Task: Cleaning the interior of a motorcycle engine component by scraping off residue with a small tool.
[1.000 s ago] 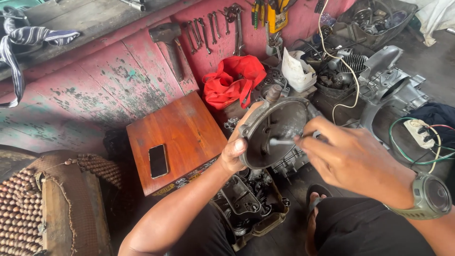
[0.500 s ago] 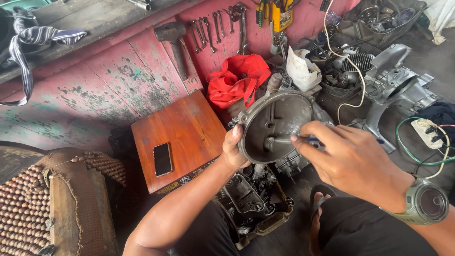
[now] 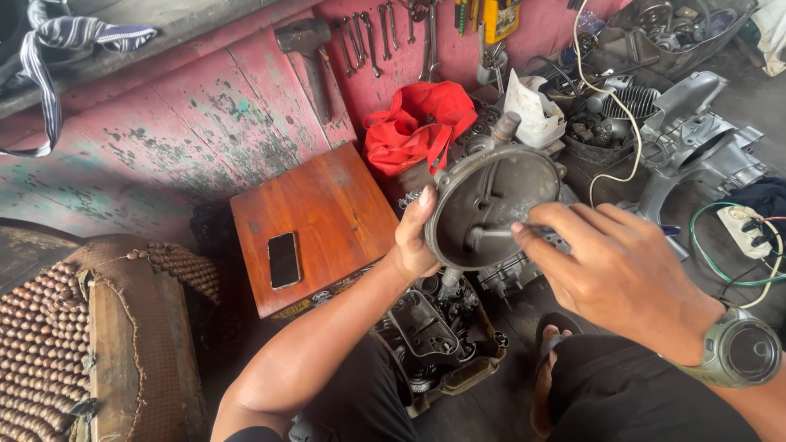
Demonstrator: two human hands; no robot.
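Pinching a thin metal tool (image 3: 499, 235), the fingers (image 3: 544, 233) of the right hand (image 3: 618, 274) are closing tight around its handle end. The tool's tip is poking into the middle of a round grey metal cover (image 3: 491, 205), down in its hollow side. The left hand (image 3: 416, 237) is gripping the cover by its left rim, with the thumb lying along the edge and the other fingers hidden behind it. So both hands are full: one is holding the tool, one is holding the cover.

The cover is being held up in the air, tilted so its inside is facing the person. It is off the engine (image 3: 430, 336), which is sitting low between the person's knees with its insides open. Judging from that, the taking-apart step looks done, and the work inside the cover is going on now. Putting the cover back on looks like it is not done yet. I cannot tell if the tool is scraping, turning or pushing.

A grey watch (image 3: 741, 352) is sitting on the right wrist. Just beside the left arm, a small brown wooden stool (image 3: 336, 205) is carrying a dark phone (image 3: 284, 259). Behind the cover, a red bag (image 3: 413, 123) is lying by the pink wall (image 3: 164, 155). A hammer (image 3: 307, 49) and wrenches (image 3: 385, 33) are hanging or leaning there. More grey engine parts (image 3: 696, 139) are lying at the right, well apart from the hands.
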